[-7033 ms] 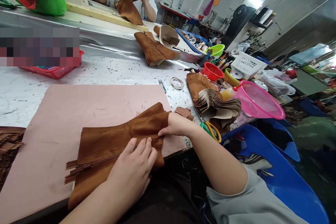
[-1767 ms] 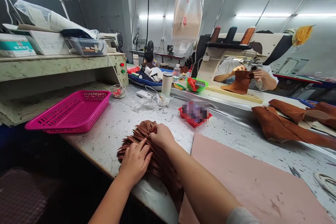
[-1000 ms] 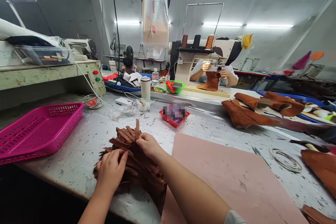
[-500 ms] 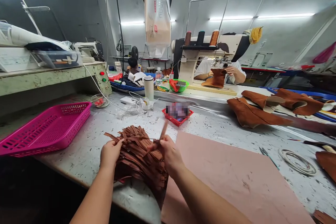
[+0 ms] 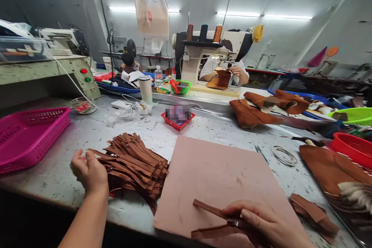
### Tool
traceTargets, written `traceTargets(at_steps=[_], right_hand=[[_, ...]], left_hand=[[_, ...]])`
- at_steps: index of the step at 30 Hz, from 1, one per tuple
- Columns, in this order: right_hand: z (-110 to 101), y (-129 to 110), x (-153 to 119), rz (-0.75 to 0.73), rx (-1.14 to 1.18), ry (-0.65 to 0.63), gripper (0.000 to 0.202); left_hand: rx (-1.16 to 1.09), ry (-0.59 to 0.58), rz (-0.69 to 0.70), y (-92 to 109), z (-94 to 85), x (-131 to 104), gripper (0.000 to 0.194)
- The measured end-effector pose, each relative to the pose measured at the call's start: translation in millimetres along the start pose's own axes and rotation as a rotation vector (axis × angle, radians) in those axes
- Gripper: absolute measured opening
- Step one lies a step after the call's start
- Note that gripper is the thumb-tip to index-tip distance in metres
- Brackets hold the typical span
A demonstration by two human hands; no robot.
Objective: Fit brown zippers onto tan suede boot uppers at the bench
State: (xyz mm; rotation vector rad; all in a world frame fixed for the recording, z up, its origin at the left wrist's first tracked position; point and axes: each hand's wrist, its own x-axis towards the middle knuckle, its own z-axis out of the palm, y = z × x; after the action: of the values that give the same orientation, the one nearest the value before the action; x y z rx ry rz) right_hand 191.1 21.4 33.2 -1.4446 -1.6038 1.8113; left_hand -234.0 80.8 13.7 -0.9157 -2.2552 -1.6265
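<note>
Over pink mat [image 5: 215, 174]: zipper [image 5: 210, 208] clamped in right hand [image 5: 261, 221], ends beyond fingertips; left hand [image 5: 92, 172], fingers parted.

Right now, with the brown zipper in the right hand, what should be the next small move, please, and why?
I would probably lower the right hand and lay the brown zipper flat on the pink sheet. The hand holds it over a bare part of the sheet, and its two near-side tape ends spread apart, so they may be easier to align there.
</note>
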Motion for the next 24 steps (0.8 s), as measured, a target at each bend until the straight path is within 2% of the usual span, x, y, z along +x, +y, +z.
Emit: traceTargets(at_steps=[2,3,5,6,9,10,11,13,16,19,24], right_hand=[[-3.0,-4.9,-12.1,-0.023,-0.151,-0.095,0.042],[-4.3,-7.4,-15.5,-0.041,-0.244,-0.106,0.042],[-8.1,-9.0,-18.2,-0.079,-0.442,-0.027,0.044],[-10.7,-7.5,-18.4,-0.091,-0.533,0.033,0.042],[-19.4,4.8,-20.3,-0.154,-0.699,0.171,0.021],[-22.1,10.5,-21.9,-0.184,-0.717,0.202,0.017],[-24.5,16.6,-23.9,-0.215,-0.719,0.238,0.014],[-28.8,29.6,-28.2,-0.281,-0.697,0.324,0.014],[-34.4,50.2,-35.5,-0.401,-0.677,0.495,0.014],[-36.3,69.1,-44.9,-0.557,-0.760,0.694,0.017],[-23.7,87.9,-57.8,-0.708,-0.923,0.753,0.035]], left_hand=[[-0.063,0.033,0.137,24.2,0.9,-20.7,0.044],[-0.099,0.000,0.216,38.7,1.9,-35.4,0.044],[-0.187,-0.169,0.385,70.0,3.2,-74.4,0.038],[-0.231,-0.292,0.471,85.6,2.8,-98.0,0.031],[-0.363,-0.753,0.756,125.8,-4.6,-175.6,0.008],[-0.378,-1.015,0.892,135.9,-7.8,-199.9,0.013],[-0.348,-1.202,0.978,144.1,-10.2,-221.8,0.016],[-0.251,-1.417,1.098,155.5,-10.8,-255.7,0.013],[-0.164,-1.503,1.175,163.8,-1.0,-281.4,0.015],[-0.155,-1.547,1.215,168.5,11.8,-286.7,0.013],[-0.122,-1.612,1.220,178.8,20.1,-278.1,0.013]])
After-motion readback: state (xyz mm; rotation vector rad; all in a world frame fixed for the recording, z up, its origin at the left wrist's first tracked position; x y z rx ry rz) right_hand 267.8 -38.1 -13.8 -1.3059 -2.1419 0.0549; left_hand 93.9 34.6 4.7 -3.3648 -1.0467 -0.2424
